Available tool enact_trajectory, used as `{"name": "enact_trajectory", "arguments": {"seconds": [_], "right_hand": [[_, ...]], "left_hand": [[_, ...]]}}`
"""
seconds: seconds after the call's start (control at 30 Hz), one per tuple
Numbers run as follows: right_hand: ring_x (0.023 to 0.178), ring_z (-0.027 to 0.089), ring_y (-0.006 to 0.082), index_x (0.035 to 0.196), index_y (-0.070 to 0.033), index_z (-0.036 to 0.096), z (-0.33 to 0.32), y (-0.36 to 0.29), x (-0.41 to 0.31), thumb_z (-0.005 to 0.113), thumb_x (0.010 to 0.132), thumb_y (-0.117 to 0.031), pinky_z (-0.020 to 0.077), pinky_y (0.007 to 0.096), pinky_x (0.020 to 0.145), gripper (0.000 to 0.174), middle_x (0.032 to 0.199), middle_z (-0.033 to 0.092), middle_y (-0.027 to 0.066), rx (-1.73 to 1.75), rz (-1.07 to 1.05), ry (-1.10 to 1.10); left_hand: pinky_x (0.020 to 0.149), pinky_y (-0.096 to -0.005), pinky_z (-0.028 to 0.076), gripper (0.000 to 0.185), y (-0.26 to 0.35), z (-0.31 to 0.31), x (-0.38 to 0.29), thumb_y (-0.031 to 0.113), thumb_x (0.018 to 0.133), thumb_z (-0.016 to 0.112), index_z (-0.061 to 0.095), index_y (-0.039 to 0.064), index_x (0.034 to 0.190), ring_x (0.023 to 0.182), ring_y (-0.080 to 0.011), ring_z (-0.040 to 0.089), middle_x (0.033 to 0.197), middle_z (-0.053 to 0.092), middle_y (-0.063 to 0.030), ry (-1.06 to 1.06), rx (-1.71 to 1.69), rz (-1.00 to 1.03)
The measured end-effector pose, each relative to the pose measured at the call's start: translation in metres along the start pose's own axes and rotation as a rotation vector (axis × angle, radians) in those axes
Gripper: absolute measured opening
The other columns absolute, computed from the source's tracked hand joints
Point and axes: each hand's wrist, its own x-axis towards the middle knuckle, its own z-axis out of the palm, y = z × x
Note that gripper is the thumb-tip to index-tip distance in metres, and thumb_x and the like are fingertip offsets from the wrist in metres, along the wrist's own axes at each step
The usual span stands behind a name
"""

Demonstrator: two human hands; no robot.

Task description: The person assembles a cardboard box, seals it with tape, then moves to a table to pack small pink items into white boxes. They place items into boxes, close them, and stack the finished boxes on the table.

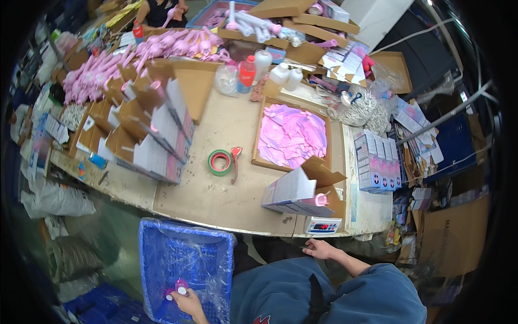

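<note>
Down at the lower left, my left hand point(188, 303) reaches into a blue plastic crate point(231, 267) lined with clear film. Its fingers hold two small magenta bottles point(181, 284) with white caps. My right hand point(319, 248) rests by my lap just below the table edge, fingers loosely apart and nothing visible in it. Above it on the table, a digital scale point(322, 225) shows a lit red display. An open-topped printed carton point(289, 192) stands behind the display, with a pink plastic part point(321, 199) showing inside.
Open cartons point(158, 156) stand in rows on the left, before a heap of pink plastic parts point(89, 77). Green tape point(219, 163) lies mid-table. A cardboard tray point(255, 152) holds pink-purple pouches point(291, 135). Closed boxes point(368, 162) stand right. Another person point(166, 14) sits across.
</note>
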Motion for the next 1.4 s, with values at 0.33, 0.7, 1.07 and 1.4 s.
{"name": "enact_trajectory", "arguments": {"seconds": [0.33,0.7,1.07,1.4], "right_hand": [[0.111,0.066,0.0364,0.129,0.003,0.059,-0.022,0.064,0.041,0.065,0.091,-0.049,0.0516,0.0416,0.096,0.065,0.117,0.070,0.0212,0.175,-0.078,0.114],[0.108,0.067,0.0361,0.124,0.000,0.063,-0.059,0.091,0.032,0.068,0.091,-0.047,0.0530,0.0419,0.093,0.058,0.114,0.070,0.0208,0.311,-0.103,0.258],[0.141,0.042,0.0370,0.156,-0.002,0.020,-0.145,-0.049,-0.018,0.091,0.069,-0.045,0.0350,0.0413,0.117,0.120,0.153,0.039,0.0254,0.375,-0.760,0.475],[0.131,0.050,0.0375,0.148,-0.011,0.036,-0.176,-0.112,0.014,0.093,0.066,-0.028,0.0410,0.0445,0.111,0.101,0.142,0.050,0.0194,0.243,-0.862,0.396]], "left_hand": [[0.064,-0.0340,0.047,0.036,0.385,-0.228,-0.043,0.016,0.076,0.080,0.061,0.001,0.103,0.067,-0.0231,0.058,0.075,0.058,-0.0087,-0.051,-0.562,1.194],[0.069,-0.0363,0.043,0.029,0.534,-0.227,-0.107,0.024,0.078,0.077,0.064,0.004,0.096,0.072,-0.0239,0.054,0.075,0.054,-0.0049,-0.008,0.037,1.677],[0.125,-0.0471,0.011,0.165,0.498,-0.133,-0.026,0.053,0.047,0.098,-0.013,0.007,0.160,0.156,-0.0333,0.009,0.167,0.004,-0.0248,-1.153,-0.890,1.179],[0.116,-0.0412,0.034,0.107,0.467,-0.084,-0.023,0.006,0.066,0.085,0.028,0.003,0.156,0.141,-0.0367,0.039,0.151,0.036,-0.0218,-0.954,-0.736,1.279]]}}
